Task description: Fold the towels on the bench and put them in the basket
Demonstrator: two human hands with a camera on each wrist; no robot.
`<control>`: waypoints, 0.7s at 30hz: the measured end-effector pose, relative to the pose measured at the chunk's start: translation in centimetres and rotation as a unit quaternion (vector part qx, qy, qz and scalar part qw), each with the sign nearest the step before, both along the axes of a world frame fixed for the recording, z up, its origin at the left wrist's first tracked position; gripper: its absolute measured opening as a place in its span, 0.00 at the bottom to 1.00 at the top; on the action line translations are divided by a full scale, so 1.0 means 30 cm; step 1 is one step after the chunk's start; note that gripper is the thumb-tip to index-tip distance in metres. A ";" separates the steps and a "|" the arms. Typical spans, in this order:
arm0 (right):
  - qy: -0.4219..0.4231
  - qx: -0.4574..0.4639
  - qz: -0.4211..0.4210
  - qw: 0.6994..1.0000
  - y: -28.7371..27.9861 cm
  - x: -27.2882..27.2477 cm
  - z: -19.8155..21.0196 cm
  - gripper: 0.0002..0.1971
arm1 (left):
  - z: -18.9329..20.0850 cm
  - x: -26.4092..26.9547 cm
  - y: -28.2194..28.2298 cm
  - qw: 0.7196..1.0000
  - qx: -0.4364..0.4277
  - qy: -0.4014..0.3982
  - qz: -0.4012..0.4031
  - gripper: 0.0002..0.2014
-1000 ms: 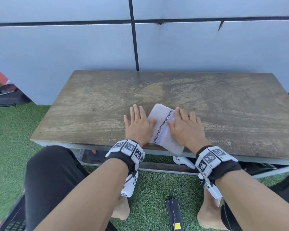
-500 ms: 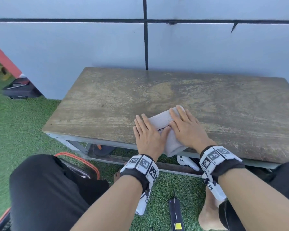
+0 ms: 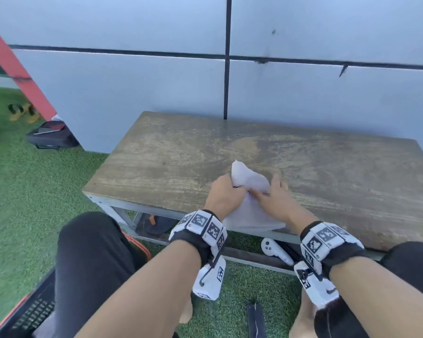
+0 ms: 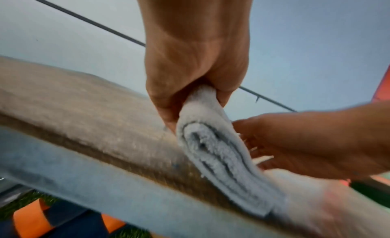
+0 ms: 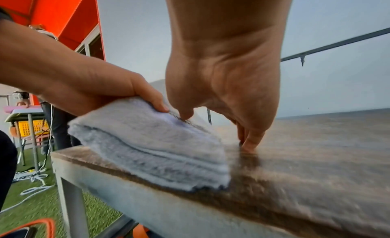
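A folded white towel [image 3: 250,182] with a checkered stripe lies at the front edge of the wooden bench [image 3: 169,162]. My left hand [image 3: 224,192] grips its left side, thumb on top and fingers under, and tilts that side up off the wood [image 4: 217,158]. My right hand [image 3: 274,193] stays at the towel's right side: its thumb presses on the cloth [image 5: 147,141] and its straight fingertips [image 5: 250,145] touch the bench. A black mesh basket [image 3: 34,311] with an orange rim stands on the grass at the lower left, largely hidden by my left leg.
A grey panelled wall [image 3: 132,93] backs the bench. Under the bench lie a white controller [image 3: 275,251] and a dark item with an orange tab [image 3: 154,222]. A black bag [image 3: 49,137] lies on the grass at the left, and a dark strip [image 3: 255,318] between my feet.
Both hands pressed flat on the towel before. Now my left hand has curled round its left side and raised it, and my right hand has slid to the right edge. My head has turned left.
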State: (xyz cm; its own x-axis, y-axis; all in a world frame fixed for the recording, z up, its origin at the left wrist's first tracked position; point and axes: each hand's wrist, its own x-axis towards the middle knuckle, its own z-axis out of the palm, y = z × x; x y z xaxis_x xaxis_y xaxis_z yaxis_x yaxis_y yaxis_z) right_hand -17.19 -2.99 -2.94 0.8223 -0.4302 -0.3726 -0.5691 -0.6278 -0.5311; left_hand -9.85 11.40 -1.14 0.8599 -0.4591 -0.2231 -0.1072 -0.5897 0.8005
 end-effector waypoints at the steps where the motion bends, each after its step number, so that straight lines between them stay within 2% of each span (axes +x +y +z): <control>1: -0.012 0.006 -0.008 1.000 0.003 0.004 0.032 0.45 | 0.036 0.009 0.016 1.000 -0.023 0.007 -0.003 0.06; 4: -0.059 0.074 0.010 0.995 0.046 0.030 0.137 0.35 | 0.182 0.017 0.085 0.998 -0.058 -0.005 -0.039 0.06; 6: -0.100 0.171 0.013 0.980 0.097 0.056 0.214 0.32 | 0.277 0.020 0.157 0.994 -0.096 -0.028 -0.052 0.09; 8: -0.152 0.318 -0.009 0.936 0.161 0.094 0.281 0.25 | 0.365 0.028 0.256 0.989 -0.140 -0.044 -0.037 0.10; 10: -0.193 0.410 -0.020 0.891 0.237 0.133 0.351 0.18 | 0.439 0.045 0.365 0.984 -0.168 -0.062 -0.004 0.12; 14: -0.260 0.393 0.044 0.881 0.456 0.238 0.498 0.18 | 0.552 0.075 0.639 0.967 -0.173 -0.145 0.116 0.21; 17: -0.302 0.351 0.112 0.879 0.636 0.312 0.567 0.21 | 0.584 0.084 0.852 0.948 -0.173 -0.170 0.207 0.25; 19: -0.317 0.324 0.162 0.877 0.740 0.357 0.588 0.19 | 0.578 0.090 0.983 0.937 -0.186 -0.174 0.238 0.23; 21: -0.312 0.293 0.196 0.882 0.823 0.399 0.588 0.15 | 0.548 0.103 1.097 0.932 -0.193 -0.166 0.258 0.16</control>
State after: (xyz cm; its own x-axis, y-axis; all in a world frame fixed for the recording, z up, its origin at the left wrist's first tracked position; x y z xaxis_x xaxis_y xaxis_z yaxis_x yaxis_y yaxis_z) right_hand -5.22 21.69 14.68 0.9887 0.0491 0.1419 0.1493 -0.2239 -0.9631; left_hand -6.76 44.30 15.29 0.9807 0.0441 0.1906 -0.1683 -0.3061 0.9370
